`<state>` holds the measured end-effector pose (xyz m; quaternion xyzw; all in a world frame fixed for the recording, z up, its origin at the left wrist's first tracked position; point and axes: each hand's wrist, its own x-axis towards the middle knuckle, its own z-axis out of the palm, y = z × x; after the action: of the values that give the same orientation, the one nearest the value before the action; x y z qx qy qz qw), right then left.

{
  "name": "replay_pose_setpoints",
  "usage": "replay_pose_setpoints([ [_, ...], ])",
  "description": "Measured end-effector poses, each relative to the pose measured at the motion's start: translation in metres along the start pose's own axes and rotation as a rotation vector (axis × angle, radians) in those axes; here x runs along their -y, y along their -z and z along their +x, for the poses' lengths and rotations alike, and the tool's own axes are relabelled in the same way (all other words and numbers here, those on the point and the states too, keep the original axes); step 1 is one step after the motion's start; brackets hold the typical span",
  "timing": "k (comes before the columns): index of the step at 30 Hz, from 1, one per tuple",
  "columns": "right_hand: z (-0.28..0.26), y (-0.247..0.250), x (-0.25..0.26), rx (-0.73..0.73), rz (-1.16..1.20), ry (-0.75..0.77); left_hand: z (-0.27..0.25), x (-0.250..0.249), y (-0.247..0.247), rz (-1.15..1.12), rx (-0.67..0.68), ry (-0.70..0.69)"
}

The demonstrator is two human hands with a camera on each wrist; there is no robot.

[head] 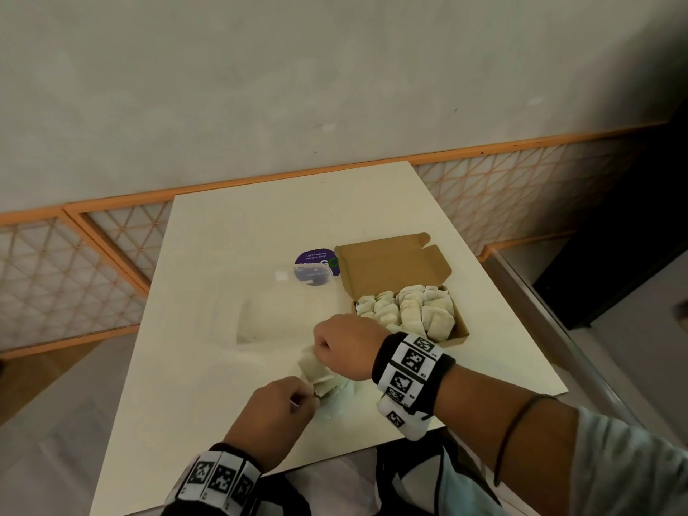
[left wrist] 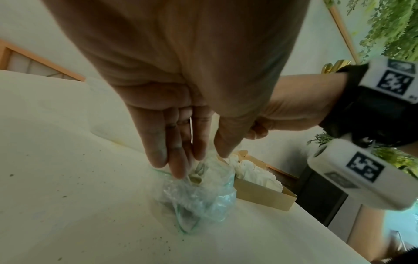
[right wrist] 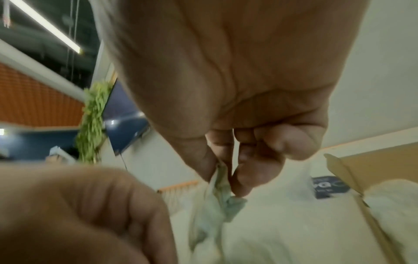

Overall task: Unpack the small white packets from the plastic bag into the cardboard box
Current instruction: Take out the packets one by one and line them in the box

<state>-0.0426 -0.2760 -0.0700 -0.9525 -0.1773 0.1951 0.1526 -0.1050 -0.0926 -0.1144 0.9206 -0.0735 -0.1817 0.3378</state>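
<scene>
Item 1 — crumpled clear plastic bag [left wrist: 199, 194] with a greenish edge, lying on the pale cream surface [head: 231, 232] near its front edge, just left of the box. A few small white packets [head: 314, 370] show at its mouth, between the two hands.

Item 2 — shallow brown cardboard box [head: 456, 335], lid flap folded back and standing open, set on the surface to the right of the bag. It is packed with rows of small white packets [head: 407, 309], filling most of the tray.

Item 3 — left hand [head: 273, 415], at the bag's near side. In the left wrist view the fingers [left wrist: 156, 142] point down, fairly straight, with the thumb opposite; fingertips meet the film at the bag's mouth. Grip: a light pinch on the plastic bag.

Item 4 — right hand [head: 344, 344], above the bag's far side, knuckles up. In the right wrist view thumb and forefinger close on a crumpled pale piece [right wrist: 222, 187]; whether it is a packet or bag film cannot be told through the blur. Grip: narrow pinch, the other fingers curled in.

Item 5 — round purple sticker [head: 314, 268] with white lettering, on the surface just left of the box flap, partly under clear film.

Item 6 — black wrist bands with black-and-white square markers [head: 411, 370], one on each wrist.
</scene>
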Motion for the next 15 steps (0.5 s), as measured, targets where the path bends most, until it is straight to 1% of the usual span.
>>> replay_pose_setpoints([
  [3,-0.011,0.018,0.003,-0.052,0.157,0.06,0.0,-0.005,0.006,-0.013,-0.006,0.033],
  [5,-0.018,0.026,0.003,-0.069,0.222,0.103,-0.001,-0.009,0.012,-0.027,-0.038,0.073],
  [7,-0.023,0.031,0.001,-0.061,0.268,0.127,-0.002,-0.013,0.02,-0.086,-0.087,0.104],
  [8,-0.025,0.033,0.0,-0.051,0.294,0.134,-0.003,-0.017,0.023,-0.153,-0.115,0.109],
  [10,-0.027,0.033,-0.003,-0.044,0.327,0.148,-0.006,-0.026,0.029,-0.308,-0.148,0.087],
  [12,-0.028,0.032,-0.006,-0.048,0.328,0.163,-0.008,-0.036,0.033,-0.424,-0.146,0.038],
  [15,-0.027,0.03,-0.01,-0.058,0.352,0.17,-0.007,-0.046,0.036,-0.518,-0.155,-0.026],
])
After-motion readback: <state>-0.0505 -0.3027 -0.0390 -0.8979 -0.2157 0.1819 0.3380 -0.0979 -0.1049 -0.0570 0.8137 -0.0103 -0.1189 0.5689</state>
